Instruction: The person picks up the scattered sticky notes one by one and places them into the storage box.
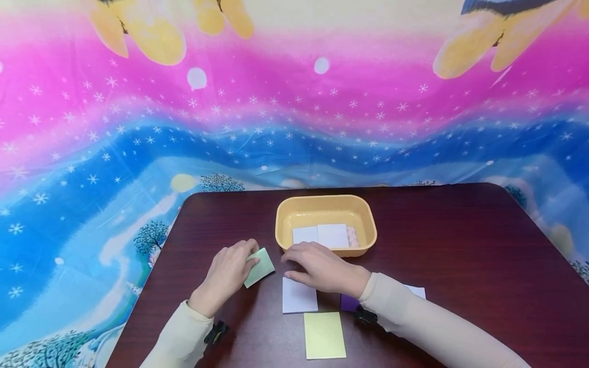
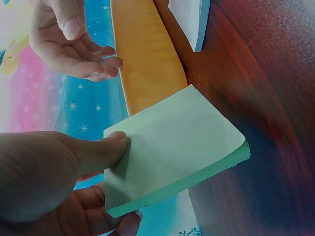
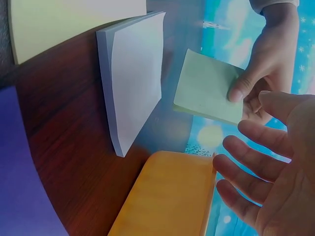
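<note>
My left hand [image 1: 232, 273] pinches a green sticky note pad [image 1: 260, 268] by one edge, thumb on its upper face and fingers beneath, left of the yellow plastic basin [image 1: 280, 230]. In the left wrist view the green pad [image 2: 172, 142] shows its thick side. My right hand [image 1: 317, 268] hovers before the basin's near rim, its fingers relaxed and nothing in them. Below that hand a pale lavender pad [image 1: 299, 297] lies on the table. The right wrist view shows the right hand [image 3: 266, 162] with fingers spread, close to the green pad [image 3: 209, 88].
White pads [image 1: 332, 235] and a patterned one [image 1: 352, 236] lie inside the basin. A yellow pad [image 1: 324, 336] sits at the table's front. A purple pad [image 1: 348, 302] and a white one [image 1: 416, 291] are partly hidden by the right arm. A printed cloth [image 1: 294, 102] hangs behind the table.
</note>
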### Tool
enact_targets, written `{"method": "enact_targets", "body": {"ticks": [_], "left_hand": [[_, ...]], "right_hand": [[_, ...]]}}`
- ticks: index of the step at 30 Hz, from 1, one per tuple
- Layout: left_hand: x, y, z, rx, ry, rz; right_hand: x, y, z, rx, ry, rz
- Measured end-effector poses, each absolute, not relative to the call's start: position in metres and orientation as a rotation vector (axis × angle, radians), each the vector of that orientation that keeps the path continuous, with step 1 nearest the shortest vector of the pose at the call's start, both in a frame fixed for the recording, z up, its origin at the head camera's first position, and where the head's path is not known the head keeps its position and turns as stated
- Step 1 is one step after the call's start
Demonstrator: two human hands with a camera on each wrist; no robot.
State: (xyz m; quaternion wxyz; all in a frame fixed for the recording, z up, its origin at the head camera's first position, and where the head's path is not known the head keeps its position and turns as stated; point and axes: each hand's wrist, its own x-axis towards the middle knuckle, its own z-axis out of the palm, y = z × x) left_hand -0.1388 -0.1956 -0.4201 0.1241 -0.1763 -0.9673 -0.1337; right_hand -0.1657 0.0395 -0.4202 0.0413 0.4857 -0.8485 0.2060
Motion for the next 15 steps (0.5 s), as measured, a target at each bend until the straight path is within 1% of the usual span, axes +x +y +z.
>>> {"method": "enact_targets", "body": {"ticks": [15], "left_hand": [[-0.1440,-0.1932,-0.4101,-0.591,-2.752,-0.348]], "right_hand": [[-0.1691,0.0411,-0.4163,1.480,-2.622,0.619]]}}
